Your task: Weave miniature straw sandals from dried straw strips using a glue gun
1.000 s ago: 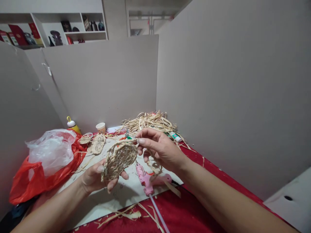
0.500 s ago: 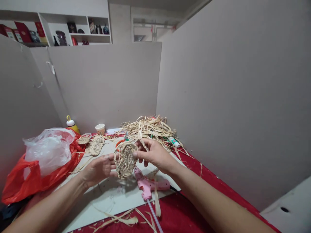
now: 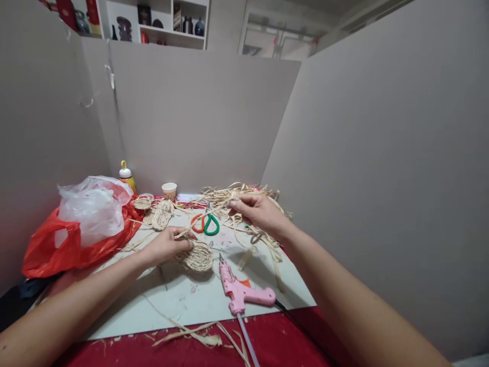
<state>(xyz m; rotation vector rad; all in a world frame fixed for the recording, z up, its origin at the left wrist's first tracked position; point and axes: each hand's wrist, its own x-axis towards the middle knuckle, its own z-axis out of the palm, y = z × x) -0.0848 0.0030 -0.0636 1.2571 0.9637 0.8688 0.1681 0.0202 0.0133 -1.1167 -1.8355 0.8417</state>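
My left hand [image 3: 168,243] presses a small woven straw piece [image 3: 195,257] down on the white board [image 3: 198,300], fingers closed on its near edge. A straw strand [image 3: 208,214] runs from that piece up to my right hand [image 3: 256,211], which pinches it above the board, just in front of the loose straw pile [image 3: 239,196]. Scissors with orange and green handles [image 3: 205,223] lie between my two hands. A pink glue gun [image 3: 240,288] lies just right of the woven piece.
A red bag with a clear plastic bag on top [image 3: 82,224] sits at the left. Finished woven straw pieces [image 3: 160,214], a paper cup [image 3: 169,190] and a yellow bottle [image 3: 127,176] stand at the back. Grey partition walls close in on three sides. Straw scraps [image 3: 198,336] lie on the red cloth.
The woven piece has come down from the air onto the board under my left hand. My right hand has moved up and back, drawing a strand out from it.
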